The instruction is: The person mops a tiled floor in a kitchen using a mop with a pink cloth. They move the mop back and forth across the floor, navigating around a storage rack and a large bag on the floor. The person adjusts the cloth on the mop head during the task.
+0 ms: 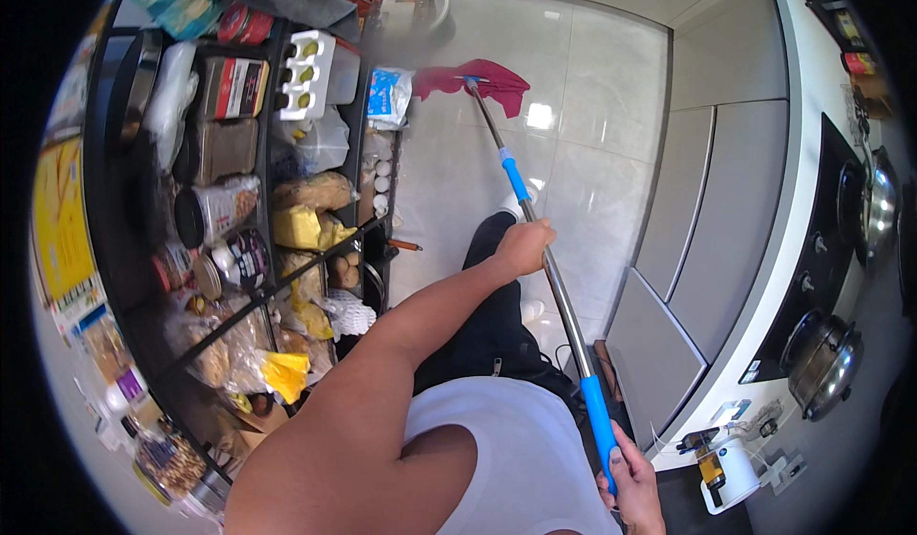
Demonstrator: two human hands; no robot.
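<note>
My left hand (pixel 526 247) is closed around the metal shaft of a mop (pixel 566 306), about halfway along it. Lower down, my right hand (pixel 630 474) grips the blue handle sleeve (pixel 600 420) at the mop's near end. The pole slants away from me to the floor. At its far end, a dark red cloth (pixel 494 80) lies spread under the blue mop head (pixel 471 80) on glossy grey floor tiles (pixel 598 198). The cloth's left end reaches close to the shelf and looks blurred.
A black shelf rack (pixel 269 141) packed with jars, bags and food lines the left. Grey cabinets (pixel 738 198) with a black gas hob (pixel 809 263) and pots stand at right. A white bucket (pixel 430 1) sits at the far left. An orange handle (pixel 405 245) juts from the rack.
</note>
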